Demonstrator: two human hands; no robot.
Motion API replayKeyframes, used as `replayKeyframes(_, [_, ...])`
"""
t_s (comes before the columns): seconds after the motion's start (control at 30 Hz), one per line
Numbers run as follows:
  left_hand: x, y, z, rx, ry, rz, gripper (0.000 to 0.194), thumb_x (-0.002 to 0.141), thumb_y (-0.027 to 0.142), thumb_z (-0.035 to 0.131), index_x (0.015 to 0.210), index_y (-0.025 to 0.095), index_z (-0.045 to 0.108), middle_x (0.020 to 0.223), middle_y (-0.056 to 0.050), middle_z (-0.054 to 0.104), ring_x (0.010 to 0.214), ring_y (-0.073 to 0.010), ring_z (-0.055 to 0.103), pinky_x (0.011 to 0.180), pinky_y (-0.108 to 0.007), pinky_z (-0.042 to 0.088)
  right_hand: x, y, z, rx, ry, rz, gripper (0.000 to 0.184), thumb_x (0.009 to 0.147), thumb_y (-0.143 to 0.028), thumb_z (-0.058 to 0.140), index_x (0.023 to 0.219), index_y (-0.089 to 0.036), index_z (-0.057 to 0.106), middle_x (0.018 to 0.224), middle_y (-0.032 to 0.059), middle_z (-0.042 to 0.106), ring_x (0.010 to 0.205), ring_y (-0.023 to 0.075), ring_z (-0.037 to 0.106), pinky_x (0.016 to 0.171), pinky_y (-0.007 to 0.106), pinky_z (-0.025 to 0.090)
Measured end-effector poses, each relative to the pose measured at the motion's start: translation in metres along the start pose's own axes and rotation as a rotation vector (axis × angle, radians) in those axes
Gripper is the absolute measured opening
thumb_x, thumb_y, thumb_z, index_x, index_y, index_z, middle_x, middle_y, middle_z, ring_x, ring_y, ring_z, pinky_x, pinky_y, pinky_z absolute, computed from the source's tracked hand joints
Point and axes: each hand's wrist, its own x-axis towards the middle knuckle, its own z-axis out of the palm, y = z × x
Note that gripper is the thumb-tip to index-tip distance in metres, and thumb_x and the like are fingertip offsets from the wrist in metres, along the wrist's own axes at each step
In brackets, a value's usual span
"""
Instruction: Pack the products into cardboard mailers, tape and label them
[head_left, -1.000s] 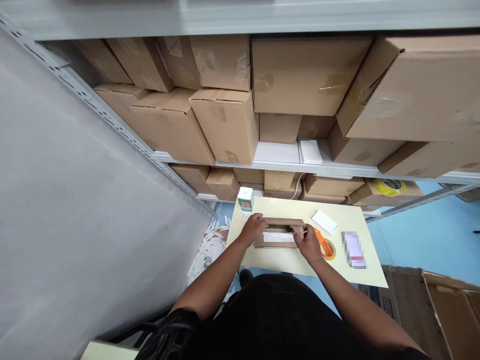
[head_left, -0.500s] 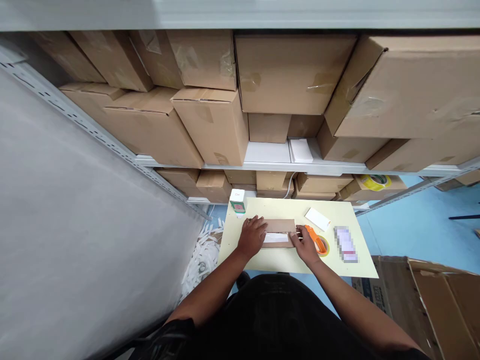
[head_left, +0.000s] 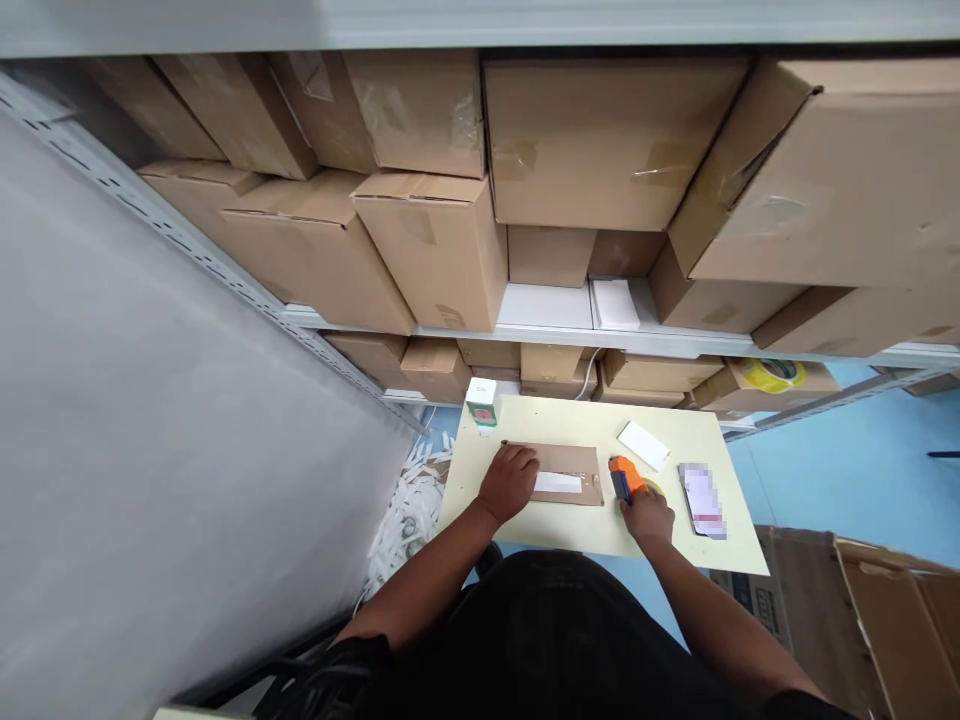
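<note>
Head view: a metal rack [head_left: 555, 332] stacked with brown cartons [head_left: 600, 150] stands behind a pale yellow worktop [head_left: 555, 420]. Near the worktop's middle lies a cardboard box [head_left: 562, 457], its flaps folded down, with a white strip [head_left: 559, 482] showing along the top. The left hand [head_left: 510, 478] rests palm down on the box's left end, fingers loosely bent and together, without closing around it. The right hand [head_left: 649, 515] is curled closed around the near end of an orange tape dispenser [head_left: 630, 475], just right of the box. Further right lies a blurred-out phone [head_left: 703, 500]; beyond the dispenser, a flat white box [head_left: 643, 445]. A small green-and-white box [head_left: 481, 400] stands at the far left corner.
</note>
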Motion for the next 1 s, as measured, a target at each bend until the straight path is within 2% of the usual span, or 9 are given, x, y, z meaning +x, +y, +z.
replayKeyframes(0.13, [-0.001,0.001,0.001,0.053,-0.030,-0.006,0.027,0.102,0.017,0.045,0.100,0.019,0.072,0.110,-0.013,0.070,0.103,-0.0292,0.059,0.100,-0.051,0.045,-0.005,0.009,-0.022,0.174,-0.037,0.053,0.030,0.084,-0.047,0.052,0.086,-0.021,0.068,0.084,0.0146,0.073,0.085,0.0340,0.070,0.068,0.042,0.050])
replayKeyframes(0.23, [0.000,0.001,0.002,0.035,-0.024,-0.022,0.026,0.101,0.016,0.047,0.098,0.020,0.073,0.106,-0.013,0.069,0.100,-0.0292,0.058,0.098,-0.050,0.044,-0.014,0.018,-0.055,0.491,-0.054,0.094,0.032,0.086,-0.050,0.048,0.081,-0.024,0.065,0.068,0.0066,0.069,0.067,0.0279,0.066,0.058,0.036,0.047])
replayKeyframes(0.3, [0.000,0.000,0.003,0.032,-0.020,-0.032,0.025,0.100,0.016,0.049,0.097,0.020,0.074,0.107,-0.013,0.069,0.101,-0.0295,0.057,0.097,-0.050,0.044,-0.019,0.015,-0.082,0.649,-0.007,0.074,0.037,0.088,-0.056,0.049,0.081,-0.023,0.065,0.066,0.0045,0.068,0.066,0.0264,0.065,0.057,0.034,0.047])
replayKeyframes(0.4, [0.002,-0.001,0.003,0.037,-0.009,-0.048,0.024,0.099,0.016,0.051,0.095,0.020,0.075,0.107,-0.012,0.070,0.101,-0.0299,0.057,0.096,-0.049,0.044,-0.021,-0.014,-0.121,0.774,-0.036,-0.074,0.048,0.089,-0.066,0.051,0.085,-0.020,0.067,0.076,0.0055,0.072,0.072,0.0254,0.066,0.062,0.033,0.049])
replayKeyframes(0.57, [0.003,-0.001,-0.001,-0.041,0.036,-0.086,0.023,0.097,0.017,0.054,0.094,0.020,0.076,0.102,-0.012,0.070,0.101,-0.0289,0.057,0.103,-0.051,0.041,-0.010,-0.089,-0.164,0.645,-0.454,-0.263,0.053,0.078,-0.072,0.068,0.077,-0.019,0.071,0.068,0.0030,0.071,0.065,0.0219,0.064,0.060,0.030,0.046])
replayKeyframes(0.67, [0.003,-0.003,-0.002,-0.091,0.060,-0.114,0.020,0.094,0.017,0.056,0.094,0.019,0.076,0.100,-0.011,0.070,0.101,-0.0289,0.058,0.106,-0.050,0.041,0.000,-0.117,-0.176,0.584,-0.568,-0.322,0.048,0.074,-0.066,0.076,0.079,-0.019,0.075,0.071,0.0029,0.074,0.067,0.0215,0.066,0.063,0.030,0.048])
replayKeyframes(0.8, [0.001,-0.008,-0.002,-0.158,0.088,-0.133,0.021,0.089,0.012,0.057,0.097,0.018,0.075,0.105,-0.011,0.072,0.105,-0.0289,0.059,0.108,-0.049,0.042,0.011,-0.132,-0.180,0.600,-0.664,-0.386,0.047,0.073,-0.064,0.078,0.084,-0.018,0.078,0.074,0.0022,0.076,0.069,0.0210,0.067,0.067,0.029,0.049])
replayKeyframes(0.9, [-0.006,-0.007,-0.005,-0.262,0.172,-0.136,0.028,0.087,0.009,0.053,0.102,0.019,0.074,0.111,-0.011,0.072,0.109,-0.0278,0.061,0.110,-0.049,0.043,0.017,-0.136,-0.180,0.569,-0.674,-0.420,0.049,0.072,-0.065,0.078,0.083,-0.018,0.078,0.072,0.0020,0.075,0.067,0.0206,0.066,0.064,0.029,0.048])
replayKeyframes(1.0, [-0.012,-0.001,-0.012,-0.388,0.309,-0.270,0.030,0.088,0.012,0.051,0.108,0.021,0.073,0.116,-0.011,0.070,0.115,-0.0271,0.060,0.108,-0.047,0.046,0.021,-0.140,-0.178,0.528,-0.645,-0.414,0.049,0.070,-0.066,0.079,0.080,-0.018,0.076,0.071,0.0021,0.074,0.066,0.0204,0.066,0.062,0.028,0.048])
